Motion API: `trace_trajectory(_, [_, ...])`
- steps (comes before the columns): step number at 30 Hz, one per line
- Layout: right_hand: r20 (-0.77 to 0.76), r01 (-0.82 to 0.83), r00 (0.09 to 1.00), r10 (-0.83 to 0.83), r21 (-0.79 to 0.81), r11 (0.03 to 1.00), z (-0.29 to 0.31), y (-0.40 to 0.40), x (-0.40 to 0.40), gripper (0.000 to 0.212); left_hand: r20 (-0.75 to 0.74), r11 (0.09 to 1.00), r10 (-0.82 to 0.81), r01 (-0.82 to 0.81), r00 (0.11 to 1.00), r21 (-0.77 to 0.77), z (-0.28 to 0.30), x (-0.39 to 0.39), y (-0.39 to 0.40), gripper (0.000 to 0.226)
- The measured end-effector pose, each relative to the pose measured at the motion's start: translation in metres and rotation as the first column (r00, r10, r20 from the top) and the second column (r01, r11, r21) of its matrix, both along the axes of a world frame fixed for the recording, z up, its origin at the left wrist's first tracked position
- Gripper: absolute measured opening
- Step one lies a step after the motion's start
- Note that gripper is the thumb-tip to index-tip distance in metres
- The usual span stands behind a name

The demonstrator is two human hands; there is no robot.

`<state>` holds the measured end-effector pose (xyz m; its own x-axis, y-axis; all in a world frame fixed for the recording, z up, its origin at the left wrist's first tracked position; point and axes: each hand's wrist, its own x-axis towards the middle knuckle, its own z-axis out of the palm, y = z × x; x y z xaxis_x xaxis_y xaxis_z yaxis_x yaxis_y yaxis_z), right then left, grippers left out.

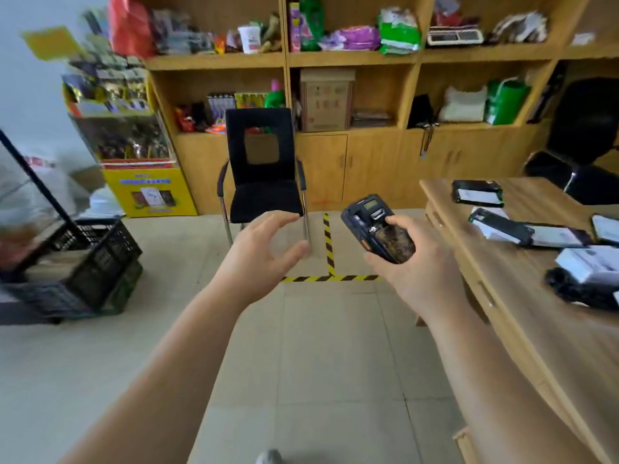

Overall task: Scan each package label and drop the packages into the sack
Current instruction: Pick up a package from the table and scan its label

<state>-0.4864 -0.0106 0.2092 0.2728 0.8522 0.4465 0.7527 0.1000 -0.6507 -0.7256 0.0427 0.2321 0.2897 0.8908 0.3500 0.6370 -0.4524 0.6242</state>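
While the scanner (380, 229) was gripped in the right hand (413, 272), the left hand (264, 254) was held loosely spread and empty. Packages (522, 231) were left on the desk (549, 329); with the view blurred, one could be missed or mis-scanned.

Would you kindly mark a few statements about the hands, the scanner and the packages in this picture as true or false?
1. The right hand holds the handheld scanner. True.
2. The left hand grips a package. False: it holds nothing, its fingers loosely curved.
3. Several packages lie on the wooden table on the right. True.
4. A package sits on the black chair. False: its seat shows nothing on it.
5. Black crates stand on the floor at the left. True.
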Motion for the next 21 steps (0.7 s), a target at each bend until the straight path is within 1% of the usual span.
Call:
trace_trajectory(3, [-0.008, 0.056, 0.998, -0.056, 0.018, 0.998, -0.009, 0.053, 0.026, 0.06, -0.001, 0.998, -0.067, 0.067, 0.998, 0.015, -0.008, 0.029, 0.072, 0.049])
trace_trajectory(6, [-0.022, 0.209, 0.978, -0.209, 0.013, 0.978, -0.016, 0.097, 0.066, 0.058, 0.011, 0.978, -0.207, 0.207, 0.978, -0.004, -0.017, 0.079, 0.147, 0.048])
trace_trajectory(9, [-0.04, 0.386, 0.92, -0.389, -0.063, 0.92, -0.013, 0.121, 0.108, 0.057, 0.019, 0.922, -0.385, 0.386, 0.923, -0.027, -0.017, 0.143, 0.213, 0.046])
trace_trajectory(11, [-0.016, 0.52, 0.852, -0.523, -0.076, 0.851, -0.008, 0.127, 0.134, 0.058, 0.021, 0.858, -0.511, 0.511, 0.86, -0.044, -0.013, 0.191, 0.248, 0.046])
trace_trajectory(14, [-0.049, 0.705, 0.701, -0.711, -0.103, 0.702, -0.005, 0.124, 0.167, 0.058, 0.018, 0.74, -0.672, 0.672, 0.74, -0.028, -0.007, 0.265, 0.281, 0.046])
trace_trajectory(17, [-0.069, 0.804, 0.575, -0.815, -0.137, 0.579, -0.005, 0.108, 0.195, 0.057, 0.044, 0.619, -0.785, 0.785, 0.618, -0.005, -0.009, 0.328, 0.29, 0.043])
trace_trajectory(21, [-0.032, 0.904, 0.41, -0.912, -0.117, 0.411, -0.015, 0.085, 0.233, 0.059, 0.048, 0.454, -0.89, 0.891, 0.454, -0.011, -0.024, 0.407, 0.289, 0.036])
